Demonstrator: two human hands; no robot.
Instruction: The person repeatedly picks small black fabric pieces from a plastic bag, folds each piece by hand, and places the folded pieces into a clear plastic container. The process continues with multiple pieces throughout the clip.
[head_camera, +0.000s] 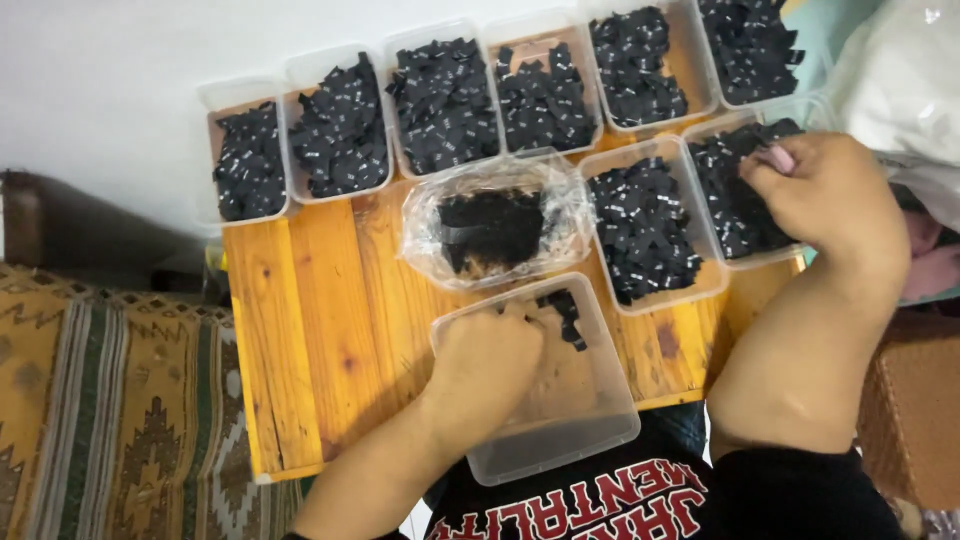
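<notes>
My left hand (487, 362) reaches into a clear plastic container (590, 430) at the table's near edge, fingers closed around small black tags (566, 314) lying in it. My right hand (828, 190) is in another clear container (745, 258) at the right, fingers pinched among its black tags (735, 200). A clear plastic bag (495, 225) with more black tags sits in the middle of the wooden table (310, 330).
Several clear containers (340, 125) filled with black tags line the table's far edge, and one more (645, 230) stands beside the bag. A patterned rug (110, 410) lies left, a white bag (900, 80) at right, a woven basket (915, 400) near right.
</notes>
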